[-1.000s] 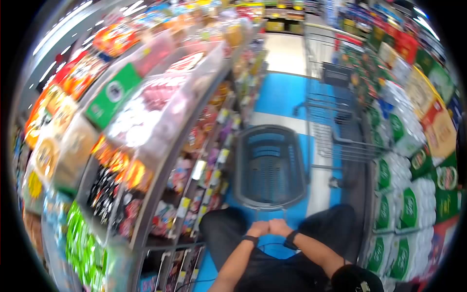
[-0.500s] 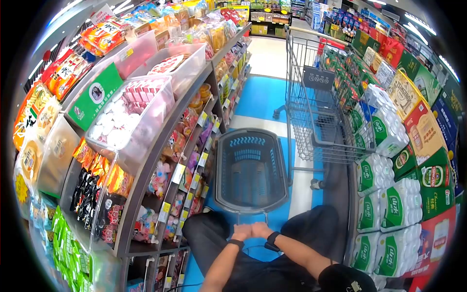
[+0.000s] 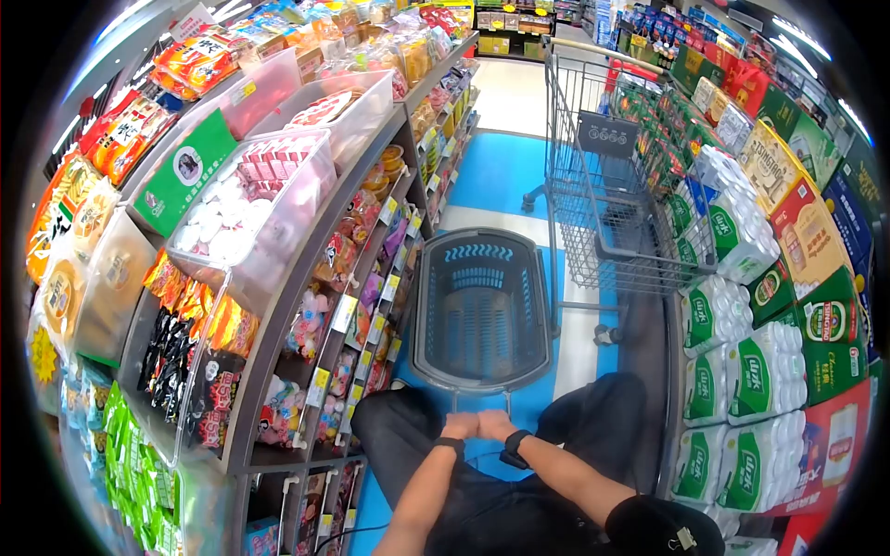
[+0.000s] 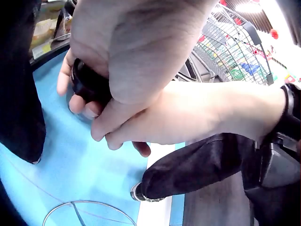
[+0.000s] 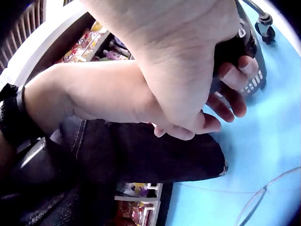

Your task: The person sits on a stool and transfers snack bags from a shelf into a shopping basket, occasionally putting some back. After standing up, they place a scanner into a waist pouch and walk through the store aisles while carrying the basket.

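Note:
A dark grey, empty shopping basket (image 3: 479, 320) with slotted walls sits on the blue floor in front of my seated or crouched legs. Two thin metal bars run from its near end towards my hands. My left hand (image 3: 459, 427) and right hand (image 3: 497, 425) are side by side, touching, at the end of these bars. In the left wrist view, fingers curl round a black handle (image 4: 87, 82). The right wrist view shows the right hand (image 5: 183, 70) with its fingers bent round the same dark grip, partly hidden by the palm.
A wire shopping cart (image 3: 593, 185) stands ahead to the right. Snack shelves (image 3: 315, 306) with clear plastic bins (image 3: 278, 213) line the left. On the right are stacked shrink-wrapped water packs (image 3: 765, 380) and beer cartons (image 3: 825, 320). A thin cable loop (image 4: 89, 202) lies near the floor.
The head view has swung slightly right and sharpened since a second ago, then tipped a little downward. Both hands keep hold of the handle, and the basket stays in front of them.

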A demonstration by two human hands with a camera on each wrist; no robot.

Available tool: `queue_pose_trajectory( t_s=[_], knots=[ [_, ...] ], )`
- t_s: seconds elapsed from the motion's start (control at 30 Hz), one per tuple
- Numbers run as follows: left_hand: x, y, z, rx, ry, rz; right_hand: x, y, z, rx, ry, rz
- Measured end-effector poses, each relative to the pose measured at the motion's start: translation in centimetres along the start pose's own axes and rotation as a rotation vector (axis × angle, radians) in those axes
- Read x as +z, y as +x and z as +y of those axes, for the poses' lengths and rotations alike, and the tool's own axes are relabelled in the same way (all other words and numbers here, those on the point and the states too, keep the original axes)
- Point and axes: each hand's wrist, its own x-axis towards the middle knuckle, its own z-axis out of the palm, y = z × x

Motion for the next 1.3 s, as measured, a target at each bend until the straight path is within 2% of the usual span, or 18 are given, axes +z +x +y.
queue_pose_trajectory(
  t_s=[0.17,0.27,0.4,0.5,0.7,0.73,0.83,0.9,0.97,1.03,1.1,1.17,1.2,1.23,1.27,1.3],
  knots=[
    [-0.4,0.1,0.1,0.001,0.014,0.023,-0.3,0.0,0.2,0.006,-0.042,-0.02],
    [0.4,1.2,-0.3,-0.003,0.01,0.052,-0.5,0.0,0.5,-0.019,-0.039,0.043],
    [-1.8,-1.6,0.9,0.072,0.023,0.095,-0.2,-0.5,0.6,-0.01,-0.011,0.091],
    [-0.5,-0.4,0.1,0.05,0.062,0.115,0.2,-0.3,0.4,-0.003,0.024,0.109],
    [-1.8,0.6,0.1,0.029,0.119,-0.041,0.0,1.0,0.5,0.04,0.043,-0.008],
    [-1.6,0.8,0.1,0.027,0.134,-0.065,0.4,1.4,0.7,0.034,0.064,0.024],
    [-1.1,1.5,-0.8,0.017,0.127,0.045,0.8,2.3,1.0,0.016,0.162,0.178],
    [-0.9,2.7,-2.0,-0.043,0.128,-0.031,1.3,3.6,0.8,0.057,0.254,0.231],
    [-2.9,2.5,-1.7,-0.061,0.199,-0.039,1.7,4.9,0.3,0.017,0.303,0.268],
    [-4.6,3.1,-2.5,-0.085,0.235,-0.063,1.4,5.7,-0.8,0.039,0.412,0.384],
    [-6.4,3.4,-3.4,-0.117,0.315,-0.061,-0.1,6.9,-2.0,0.048,0.52,0.271],
    [-9.3,2.0,-4.5,-0.034,0.264,-0.035,-5.7,5.2,-3.5,-0.001,0.555,0.21],
    [-10.2,1.0,-5.1,-0.058,0.353,-0.018,-9.3,3.5,-3.7,-0.11,0.544,0.276],
    [-14.3,-1.1,-2.3,-0.084,0.351,-0.046,-12.6,1.7,-3.6,-0.215,0.529,0.343],
    [-15.4,-2.6,-2.4,0.005,0.391,0.06,-14.7,0.7,-3.6,-0.256,0.548,0.515],
    [-15.5,-3.8,-3.3,0.095,0.426,0.172,-17.1,-0.7,-3.2,-0.268,0.639,0.585]
  ],
)
